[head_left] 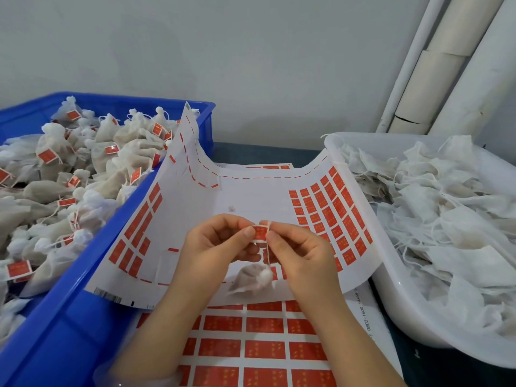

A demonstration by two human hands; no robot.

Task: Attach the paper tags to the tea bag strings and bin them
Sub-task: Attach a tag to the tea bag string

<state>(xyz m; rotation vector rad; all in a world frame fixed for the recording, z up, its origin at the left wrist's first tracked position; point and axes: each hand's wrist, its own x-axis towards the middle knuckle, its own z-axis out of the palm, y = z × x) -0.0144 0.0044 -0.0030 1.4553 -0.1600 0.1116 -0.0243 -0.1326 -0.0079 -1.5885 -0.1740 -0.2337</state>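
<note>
My left hand (220,244) and my right hand (301,252) meet in the middle, both pinching one small red paper tag (260,233). A white string (268,248) runs along the tag's right edge and down to a filled tea bag (252,277), which hangs just below my fingers over the curled sticker sheet (251,194). That sheet carries rows of red tags on its left and right sides. A fuller sheet of red tags (265,347) lies flat underneath, near me.
A blue bin (83,311) on the left holds several tagged tea bags (69,174). A white tub (396,297) on the right holds a heap of untagged bags (435,213). Cardboard tubes (435,76) lean against the wall at the back right.
</note>
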